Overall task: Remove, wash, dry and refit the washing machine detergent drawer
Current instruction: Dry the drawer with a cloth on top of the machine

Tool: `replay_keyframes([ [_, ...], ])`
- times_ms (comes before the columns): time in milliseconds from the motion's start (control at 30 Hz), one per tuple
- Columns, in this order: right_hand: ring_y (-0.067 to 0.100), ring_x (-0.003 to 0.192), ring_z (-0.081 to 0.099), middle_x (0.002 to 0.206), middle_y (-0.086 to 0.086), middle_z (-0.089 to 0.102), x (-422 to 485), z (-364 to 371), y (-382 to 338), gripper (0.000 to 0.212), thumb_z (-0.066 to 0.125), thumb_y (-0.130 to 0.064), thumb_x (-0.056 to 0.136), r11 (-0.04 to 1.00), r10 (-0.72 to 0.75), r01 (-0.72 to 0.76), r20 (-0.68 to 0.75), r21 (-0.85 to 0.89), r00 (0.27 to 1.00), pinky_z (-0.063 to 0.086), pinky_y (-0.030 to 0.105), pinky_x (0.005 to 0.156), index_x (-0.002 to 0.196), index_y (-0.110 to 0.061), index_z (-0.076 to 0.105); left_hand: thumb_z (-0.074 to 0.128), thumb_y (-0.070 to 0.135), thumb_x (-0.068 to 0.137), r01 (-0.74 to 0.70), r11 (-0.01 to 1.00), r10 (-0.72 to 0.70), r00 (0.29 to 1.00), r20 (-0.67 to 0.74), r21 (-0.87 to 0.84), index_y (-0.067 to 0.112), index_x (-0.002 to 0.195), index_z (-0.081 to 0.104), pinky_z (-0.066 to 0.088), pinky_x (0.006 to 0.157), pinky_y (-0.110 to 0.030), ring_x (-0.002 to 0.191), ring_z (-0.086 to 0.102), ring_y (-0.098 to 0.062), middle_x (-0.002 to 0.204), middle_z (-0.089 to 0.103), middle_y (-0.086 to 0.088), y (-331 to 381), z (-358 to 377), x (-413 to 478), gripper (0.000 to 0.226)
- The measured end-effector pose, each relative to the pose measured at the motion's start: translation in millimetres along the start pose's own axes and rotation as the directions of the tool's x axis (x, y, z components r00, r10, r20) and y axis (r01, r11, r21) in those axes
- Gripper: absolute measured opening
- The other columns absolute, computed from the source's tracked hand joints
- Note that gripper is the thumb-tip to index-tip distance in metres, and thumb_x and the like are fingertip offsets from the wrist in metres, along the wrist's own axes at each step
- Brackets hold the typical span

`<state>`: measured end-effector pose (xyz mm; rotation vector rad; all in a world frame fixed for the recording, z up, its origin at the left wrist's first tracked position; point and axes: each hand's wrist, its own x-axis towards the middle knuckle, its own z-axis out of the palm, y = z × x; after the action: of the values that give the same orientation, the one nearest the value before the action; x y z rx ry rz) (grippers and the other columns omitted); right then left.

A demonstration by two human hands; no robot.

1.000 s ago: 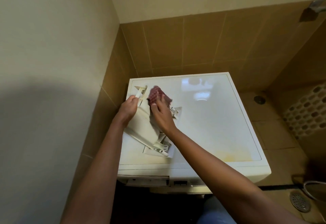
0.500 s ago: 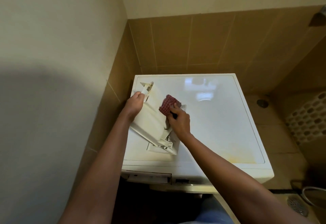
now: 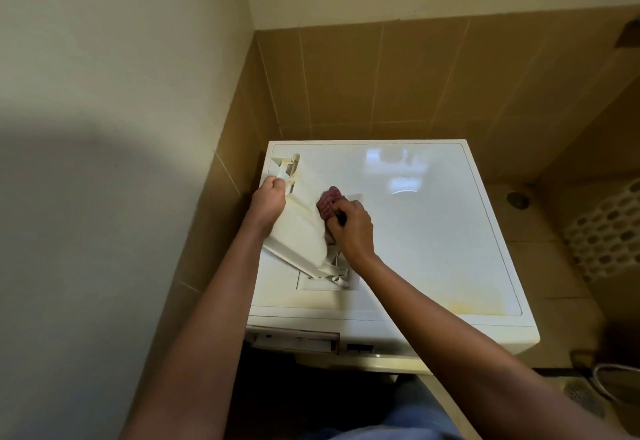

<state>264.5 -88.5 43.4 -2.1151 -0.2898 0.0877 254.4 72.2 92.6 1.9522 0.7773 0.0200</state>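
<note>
The white detergent drawer (image 3: 301,228) lies tilted on top of the white washing machine (image 3: 433,232), its far end near the back left corner. My left hand (image 3: 268,202) grips the drawer's left edge near that far end. My right hand (image 3: 351,228) holds a red checked cloth (image 3: 328,205) pressed against the drawer's right side. The drawer's front panel (image 3: 329,275) points toward me. Below the machine's front edge, the open drawer slot (image 3: 294,337) shows at the top left of the front.
The machine stands in a corner between a cream wall on the left and brown tiles (image 3: 381,76) behind. To the right are a tiled floor, a white perforated basket (image 3: 609,228) and a floor drain (image 3: 581,394).
My right hand with the cloth has slid from the drawer's far end toward me along its right side. The left hand keeps its hold.
</note>
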Motion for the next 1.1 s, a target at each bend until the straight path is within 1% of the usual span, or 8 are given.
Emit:
replay_keyframes([
  [133,0.016,0.066,0.050,0.068,-0.005,0.054,3,-11,-4,0.016,0.061,-0.004,0.078,0.965,0.184,-0.174,-0.030,0.195,0.983,0.037,0.013,0.055,0.072,-0.019,0.057,0.027,0.028,0.102,-0.016,0.999,0.017,1.000,-0.016,0.037,0.010,0.127,0.049,0.038,0.059,-0.029,0.079,0.052,-0.016,0.113,0.056,-0.012,11,17,-6,0.038],
  [233,0.011,0.070,0.053,0.075,-0.004,0.061,-10,-11,-27,0.010,0.062,-0.008,0.077,0.947,0.131,-0.078,-0.155,0.312,0.979,0.044,0.023,0.064,0.081,-0.017,0.063,0.028,0.026,0.101,-0.001,1.000,0.001,1.000,-0.023,-0.006,0.011,0.123,0.050,0.033,0.054,-0.029,0.070,0.047,-0.013,0.100,0.056,-0.008,13,26,-8,0.035],
  [400,-0.003,0.078,0.048,0.086,-0.011,0.052,-48,4,-40,0.013,0.063,-0.008,0.081,0.934,-0.228,0.267,-0.179,0.236,0.957,0.038,0.008,0.068,0.092,-0.013,0.067,0.027,0.026,0.101,0.056,0.986,-0.049,0.998,0.046,-0.159,0.012,0.126,0.049,0.043,0.063,-0.029,0.083,0.053,-0.017,0.106,0.057,-0.011,9,17,-5,0.035],
  [500,-0.006,0.083,0.051,0.088,-0.021,0.051,-53,6,-14,0.012,0.064,-0.007,0.081,0.956,-0.155,0.170,-0.080,0.240,0.985,0.038,0.007,0.072,0.091,-0.011,0.071,0.025,0.028,0.100,0.107,0.983,-0.103,0.994,0.033,-0.151,0.015,0.134,0.046,0.046,0.080,-0.035,0.101,0.057,-0.026,0.119,0.058,-0.013,6,5,-2,0.042],
  [633,0.014,0.095,0.056,0.092,-0.007,0.061,-51,-4,10,0.021,0.061,0.000,0.081,0.984,0.060,-0.065,0.032,0.164,0.998,0.037,0.009,0.076,0.094,-0.010,0.074,0.024,0.031,0.100,0.158,0.968,-0.149,0.987,0.058,-0.195,0.016,0.138,0.042,0.049,0.087,-0.038,0.107,0.056,-0.025,0.121,0.056,-0.011,4,2,-4,0.044],
  [733,0.000,0.081,0.055,0.081,-0.015,0.056,-43,-5,-15,0.026,0.059,0.000,0.082,0.984,-0.010,0.010,-0.005,0.176,1.000,0.034,0.000,0.072,0.097,-0.013,0.076,0.024,0.030,0.101,0.104,0.979,-0.109,0.994,-0.024,-0.173,0.014,0.137,0.043,0.043,0.074,-0.031,0.099,0.053,-0.022,0.121,0.055,-0.009,6,9,-5,0.044],
  [967,0.019,0.092,0.053,0.099,0.009,0.057,-41,4,-37,0.034,0.051,0.001,0.087,0.972,-0.233,0.233,0.009,0.044,0.972,0.039,0.016,0.083,0.116,-0.006,0.067,0.024,0.028,0.102,0.080,0.986,-0.093,0.992,-0.083,-0.150,0.012,0.138,0.043,0.042,0.082,-0.034,0.106,0.052,-0.023,0.130,0.054,-0.011,-2,5,-2,0.044],
  [1100,0.031,0.101,0.052,0.104,0.018,0.059,-43,-2,-2,0.037,0.049,0.009,0.083,0.989,-0.116,0.121,0.060,-0.088,0.991,0.038,0.022,0.084,0.112,-0.003,0.069,0.023,0.030,0.101,0.121,0.974,-0.136,0.988,-0.070,-0.191,0.014,0.138,0.044,0.045,0.084,-0.036,0.109,0.055,-0.027,0.129,0.055,-0.013,-9,0,1,0.045],
])
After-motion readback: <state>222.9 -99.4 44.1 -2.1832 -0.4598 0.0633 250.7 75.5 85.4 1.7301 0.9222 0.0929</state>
